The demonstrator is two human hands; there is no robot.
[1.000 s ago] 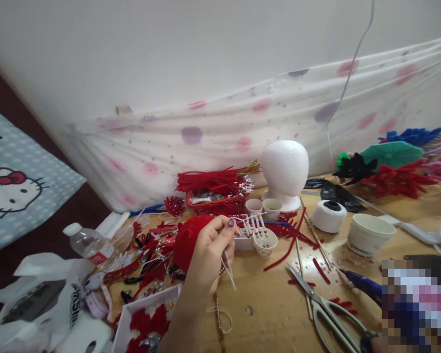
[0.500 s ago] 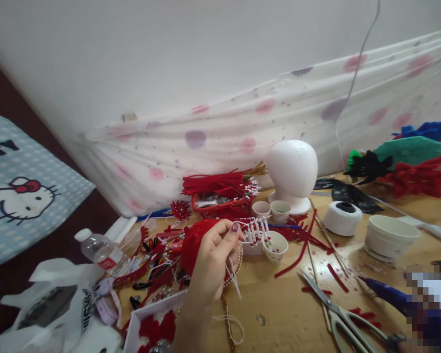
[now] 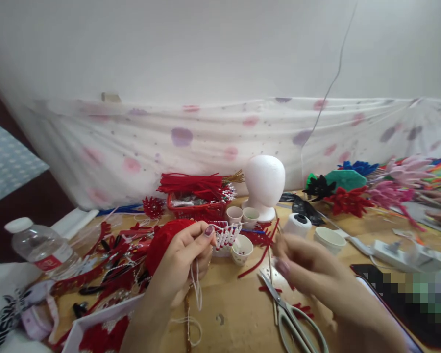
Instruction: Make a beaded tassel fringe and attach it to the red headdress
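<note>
Thumb and fingers of my left hand (image 3: pixel 182 257) are pinched on one end of a beaded piece (image 3: pixel 228 235), whose short white bead strands stick out to the right above the table. White thread (image 3: pixel 196 284) hangs below that hand. My right hand (image 3: pixel 312 277) is over the scissors (image 3: pixel 288 311), fingers bent and thumb close to them; blur hides whether anything lies between the fingertips. A small cup (image 3: pixel 241 249) with beads stands just beyond the beaded piece. Behind my left hand is a red rounded bundle (image 3: pixel 163 242).
White foam head (image 3: pixel 265 181) and red basket (image 3: pixel 194 208) stand at the back. A thread cone (image 3: pixel 297 224), bowl (image 3: pixel 330 238), power strip (image 3: pixel 407 255) and phone (image 3: pixel 400 299) are right. Bottle (image 3: pixel 42 247) and open box (image 3: pixel 77 328) are left.
My right hand has come into view from the right. The camera view has turned, showing more of the table's right side. My left hand still grips the beaded piece.
</note>
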